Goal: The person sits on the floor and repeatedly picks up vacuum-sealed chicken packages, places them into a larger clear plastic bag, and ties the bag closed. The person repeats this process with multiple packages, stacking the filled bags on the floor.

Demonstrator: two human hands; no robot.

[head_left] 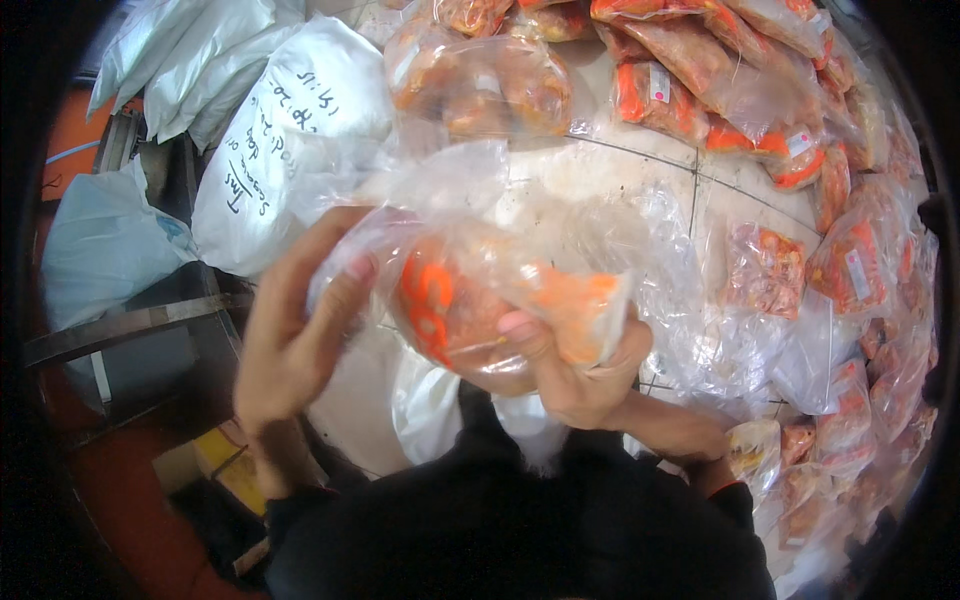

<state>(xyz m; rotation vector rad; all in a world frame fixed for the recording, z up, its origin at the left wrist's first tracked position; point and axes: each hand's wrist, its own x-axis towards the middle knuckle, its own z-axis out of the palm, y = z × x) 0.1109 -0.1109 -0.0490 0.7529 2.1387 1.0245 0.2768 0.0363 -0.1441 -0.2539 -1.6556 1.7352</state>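
Observation:
Between my hands, in front of my chest, is a clear plastic bag of pinkish meat (480, 325) with orange print on it. It lies on its side, slightly tilted. My right hand (585, 385) is closed round its right end, the thumb pressed on top. Bunched loose clear plastic at the bag's left end sits in my left hand (300, 335), whose thumb and fingers close on it. Whether that plastic is the bag's own neck or a second bag, I cannot tell. More thin crumpled clear plastic (630, 270) lies on the tiles just beyond my right hand.
Many packs of meat (690, 80) are heaped at the far right and down the right side. Another bagged pack (490, 90) lies straight ahead. A large white sack with handwriting (290, 130) stands far left, beside a metal frame (130, 330). Pale floor tiles (590, 170) show between.

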